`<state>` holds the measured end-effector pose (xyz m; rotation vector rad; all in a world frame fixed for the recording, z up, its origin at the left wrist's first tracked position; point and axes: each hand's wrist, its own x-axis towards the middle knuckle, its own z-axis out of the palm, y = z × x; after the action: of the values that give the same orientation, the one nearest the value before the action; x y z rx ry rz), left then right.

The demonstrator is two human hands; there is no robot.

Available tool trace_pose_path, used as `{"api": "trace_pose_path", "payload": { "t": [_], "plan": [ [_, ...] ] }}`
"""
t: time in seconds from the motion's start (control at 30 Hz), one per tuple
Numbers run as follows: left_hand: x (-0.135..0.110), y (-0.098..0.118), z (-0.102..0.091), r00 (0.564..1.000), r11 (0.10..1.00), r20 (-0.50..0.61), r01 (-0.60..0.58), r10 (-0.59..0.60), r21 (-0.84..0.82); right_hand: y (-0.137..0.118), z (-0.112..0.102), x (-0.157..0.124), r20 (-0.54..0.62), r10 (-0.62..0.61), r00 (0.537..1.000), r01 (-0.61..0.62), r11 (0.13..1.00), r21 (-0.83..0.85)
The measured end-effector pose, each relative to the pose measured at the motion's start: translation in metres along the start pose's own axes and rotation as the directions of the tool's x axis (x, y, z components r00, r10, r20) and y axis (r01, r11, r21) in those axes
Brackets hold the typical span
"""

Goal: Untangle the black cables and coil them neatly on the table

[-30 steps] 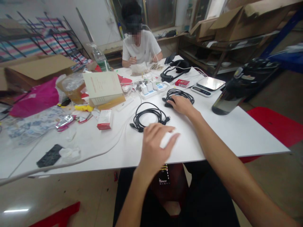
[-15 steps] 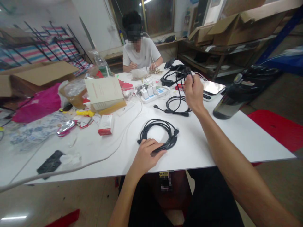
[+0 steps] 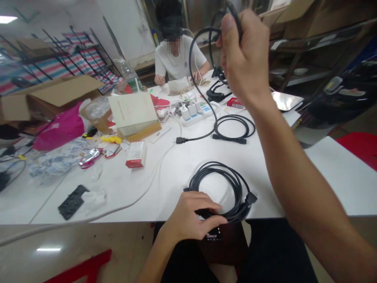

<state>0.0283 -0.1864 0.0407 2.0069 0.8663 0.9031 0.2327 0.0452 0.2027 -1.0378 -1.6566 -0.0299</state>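
Note:
A coil of black cable (image 3: 240, 188) lies at the front edge of the table, a plug sticking out at its right side. My left hand (image 3: 191, 214) pinches the coil's near side between thumb and fingers. Raised high over the table, my right hand (image 3: 246, 51) is closed round a second black cable (image 3: 193, 59), whose loops hang to the left of the fist. This cable runs down to the tabletop, where a black plug (image 3: 181, 140) rests. Another black cable loop (image 3: 232, 116) lies below my right hand, beside the hanging strand.
Across the table (image 3: 165, 188) sits a person (image 3: 182, 51) with both hands on the tabletop. A white power strip (image 3: 196, 118), a red-and-white box (image 3: 136, 154) and a propped-up booklet (image 3: 134, 112) stand mid-table. A dark bottle (image 3: 332, 102) stands at the right; a grey cord (image 3: 118, 208) crosses the front left.
My right hand has risen with its cable, lifting the strand off the table. My left hand, holding the coil, has come nearer to the table's front edge.

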Motion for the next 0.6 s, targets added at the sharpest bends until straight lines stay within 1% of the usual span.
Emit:
{"api": "trace_pose_path", "payload": {
  "t": [0.03,0.07,0.1,0.13,0.17,0.2,0.23,0.27,0.33,0.4,0.43,0.53,0.6],
  "plan": [
    [0.002,0.001,-0.001,0.999,0.999,-0.010,0.045,-0.045,-0.031,-0.004,0.000,-0.003,-0.041,0.001,0.999,0.000,1.000,0.020],
    [0.007,0.001,-0.004,0.992,0.991,-0.048,0.113,-0.116,-0.069,-0.009,0.000,-0.005,-0.051,-0.001,0.999,0.002,1.000,0.026],
    [0.014,-0.002,-0.009,0.973,0.974,-0.107,0.191,-0.204,-0.120,-0.013,0.000,-0.007,-0.025,-0.005,1.000,0.005,1.000,0.014],
    [0.022,-0.006,-0.015,0.933,0.942,-0.181,0.278,-0.311,-0.186,-0.018,-0.001,-0.009,0.040,-0.006,0.999,0.007,1.000,-0.016],
    [0.033,-0.013,-0.022,0.877,0.897,-0.252,0.338,-0.410,-0.284,-0.022,-0.002,-0.011,0.116,0.000,0.993,0.007,0.999,-0.054],
    [0.046,-0.021,-0.029,0.828,0.845,-0.287,0.352,-0.482,-0.404,-0.026,-0.002,-0.012,0.177,0.011,0.984,0.005,0.996,-0.092],
    [0.059,-0.030,-0.036,0.790,0.771,-0.269,0.360,-0.551,-0.525,-0.030,-0.003,-0.013,0.231,0.019,0.973,0.010,0.992,-0.125],
    [0.073,-0.039,-0.043,0.770,0.694,-0.215,0.368,-0.601,-0.619,-0.033,-0.003,-0.013,0.280,0.023,0.960,0.021,0.988,-0.152],
    [0.099,-0.058,-0.052,0.759,0.592,-0.154,0.346,-0.632,-0.728,-0.038,-0.004,-0.014,0.366,0.020,0.931,0.053,0.980,-0.190],
    [0.121,-0.076,-0.057,0.784,0.527,-0.140,0.263,-0.605,-0.808,-0.040,-0.004,-0.014,0.424,0.016,0.906,0.073,0.978,-0.194],
    [0.131,-0.084,-0.057,0.789,0.493,-0.145,0.219,-0.597,-0.842,-0.040,-0.004,-0.014,0.444,0.017,0.896,0.072,0.981,-0.183],
    [0.152,-0.104,-0.056,0.775,0.389,-0.152,0.129,-0.613,-0.912,-0.036,-0.004,-0.014,0.456,0.025,0.889,0.019,0.996,-0.092],
    [0.158,-0.115,-0.056,0.775,0.325,-0.129,0.102,-0.618,-0.940,-0.030,-0.003,-0.016,0.450,0.043,0.892,-0.049,0.999,0.001]
  ]
}}
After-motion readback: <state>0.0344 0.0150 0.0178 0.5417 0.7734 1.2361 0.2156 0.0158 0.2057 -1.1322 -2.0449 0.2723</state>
